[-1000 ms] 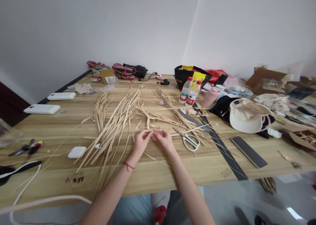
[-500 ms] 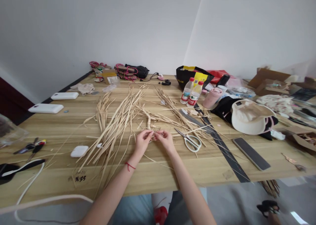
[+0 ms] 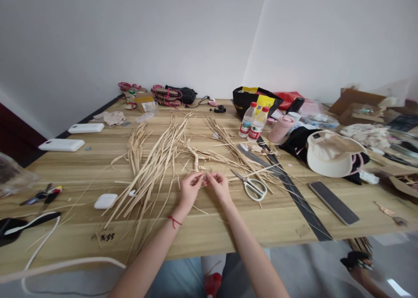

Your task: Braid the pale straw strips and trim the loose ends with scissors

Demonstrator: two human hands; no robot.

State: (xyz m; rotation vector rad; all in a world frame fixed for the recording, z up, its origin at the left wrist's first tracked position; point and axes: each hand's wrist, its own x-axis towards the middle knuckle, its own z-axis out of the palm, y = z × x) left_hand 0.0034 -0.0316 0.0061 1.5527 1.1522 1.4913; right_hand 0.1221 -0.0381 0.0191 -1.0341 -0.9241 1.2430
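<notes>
My left hand (image 3: 190, 188) and my right hand (image 3: 219, 185) meet near the table's middle, fingertips pinched close together. Both hold the near end of a pale braided straw piece (image 3: 196, 162), which runs away from my fingers; the exact spot they grip is too small to make out. Long loose straw strands (image 3: 160, 152) fan out to the left, and more straw (image 3: 228, 143) lies to the back right. Beside my right hand rest scissors (image 3: 254, 188) with pale handles, their blades partly apart.
On the wooden table (image 3: 202, 241) are a phone (image 3: 333, 202), a cream cap (image 3: 329, 154), two bottles (image 3: 257, 126), a pink cup (image 3: 281, 129) and a white case (image 3: 105, 201). Two white devices (image 3: 62, 144) lie at the left. A person's hand (image 3: 369, 280) shows at the lower right.
My hands stay in nearly the same place with small finger shifts. A thin strand below them appears shorter. At the lower right, more of the other person's arm shows.
</notes>
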